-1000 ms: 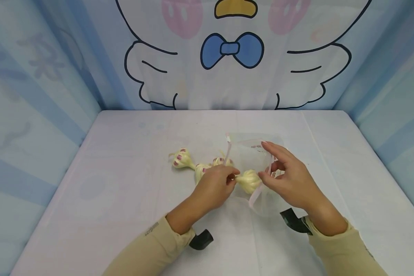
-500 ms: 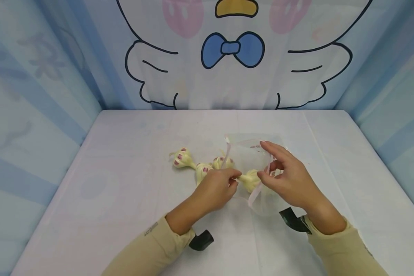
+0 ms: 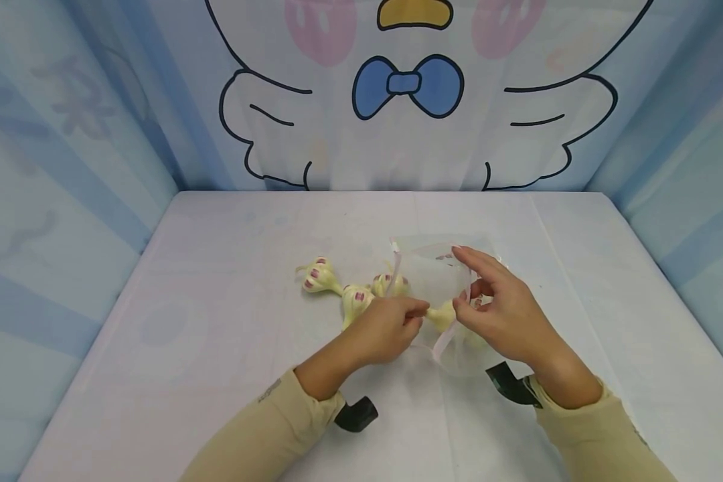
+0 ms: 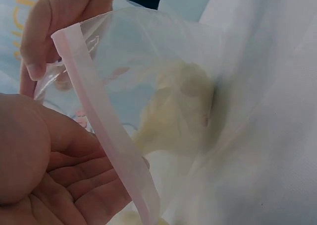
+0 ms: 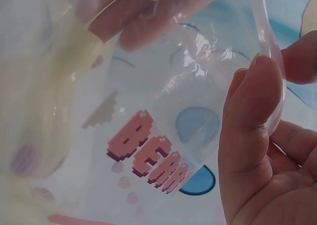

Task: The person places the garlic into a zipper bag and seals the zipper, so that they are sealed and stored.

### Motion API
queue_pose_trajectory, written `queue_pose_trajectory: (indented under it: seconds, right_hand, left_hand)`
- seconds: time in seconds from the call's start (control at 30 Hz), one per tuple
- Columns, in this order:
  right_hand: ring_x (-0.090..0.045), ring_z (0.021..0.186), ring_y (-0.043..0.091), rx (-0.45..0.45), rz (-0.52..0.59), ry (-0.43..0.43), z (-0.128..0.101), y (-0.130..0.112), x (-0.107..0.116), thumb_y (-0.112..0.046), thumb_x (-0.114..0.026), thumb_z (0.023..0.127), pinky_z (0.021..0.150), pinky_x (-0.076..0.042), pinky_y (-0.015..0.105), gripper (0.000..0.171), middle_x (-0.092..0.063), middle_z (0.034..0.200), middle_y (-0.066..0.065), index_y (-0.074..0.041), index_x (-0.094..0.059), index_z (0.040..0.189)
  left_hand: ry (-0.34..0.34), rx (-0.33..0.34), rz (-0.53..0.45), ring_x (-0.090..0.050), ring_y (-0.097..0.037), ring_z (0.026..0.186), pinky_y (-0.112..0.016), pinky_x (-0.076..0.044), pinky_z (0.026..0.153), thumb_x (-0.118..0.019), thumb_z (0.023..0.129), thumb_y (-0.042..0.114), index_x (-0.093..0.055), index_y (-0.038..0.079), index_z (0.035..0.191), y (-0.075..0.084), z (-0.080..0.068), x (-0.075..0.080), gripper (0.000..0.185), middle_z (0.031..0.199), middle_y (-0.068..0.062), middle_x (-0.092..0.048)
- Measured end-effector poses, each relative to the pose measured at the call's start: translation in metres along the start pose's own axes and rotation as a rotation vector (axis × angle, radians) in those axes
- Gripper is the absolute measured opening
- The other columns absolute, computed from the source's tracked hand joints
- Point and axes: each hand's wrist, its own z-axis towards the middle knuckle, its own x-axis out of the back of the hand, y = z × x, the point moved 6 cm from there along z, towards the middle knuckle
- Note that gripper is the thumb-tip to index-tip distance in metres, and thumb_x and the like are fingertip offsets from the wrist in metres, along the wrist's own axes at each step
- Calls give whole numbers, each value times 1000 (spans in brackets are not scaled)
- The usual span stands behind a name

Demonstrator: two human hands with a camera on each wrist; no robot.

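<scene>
My left hand reaches into the mouth of a clear zip bag and pinches the stem of a pale yellow garlic bulb. Through the film, the left wrist view shows this bulb blurred inside the bag; my left fingertips are partly hidden by the pink-white zip edge. My right hand holds the bag's rim between thumb and finger, keeping the mouth apart. In the right wrist view the thumb lies against the film, beside pink printed lettering.
Left of the bag, garlic bulbs with purple patches lie on the white tabletop: one farthest left, one by my left hand, one by the bag's edge. Curtains with cartoon prints stand behind and at both sides.
My left hand has moved right, carrying the garlic bulb deeper into the bag, so less of it shows past the rim. The right hand has barely moved.
</scene>
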Motion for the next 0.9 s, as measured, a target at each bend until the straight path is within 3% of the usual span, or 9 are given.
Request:
queue_pose_trajectory:
  seconds: [0.23, 0.37, 0.9]
  right_hand:
    - [-56, 80, 14, 5, -2, 1, 0, 0, -1, 6, -62, 88, 59, -50, 20, 63, -47, 146, 11, -2, -46, 148]
    - [-57, 80, 14, -5, -6, 4, 0, 0, -2, 5, -62, 88, 59, -49, 20, 62, -48, 146, 10, -2, -47, 148]
    - [-57, 82, 15, -17, 8, 3, -2, 5, -3, 4, -62, 89, 59, -51, 22, 62, -48, 146, 13, -1, -46, 148]
  left_hand:
    - [-61, 65, -18, -62, -9, 112, -24, -51, 88, -56, 102, 14, -64, 6, 134, -3, 6, -7, 34, 124, 0, -68]
    - [-80, 73, -20, -62, -8, 112, -23, -51, 87, -56, 102, 16, -64, 8, 135, -4, 9, -10, 35, 125, 2, -68]
    - [-140, 60, -179, -63, -4, 106, -19, -50, 87, -59, 101, 15, -65, 5, 133, -6, 23, -26, 34, 122, 1, -69]
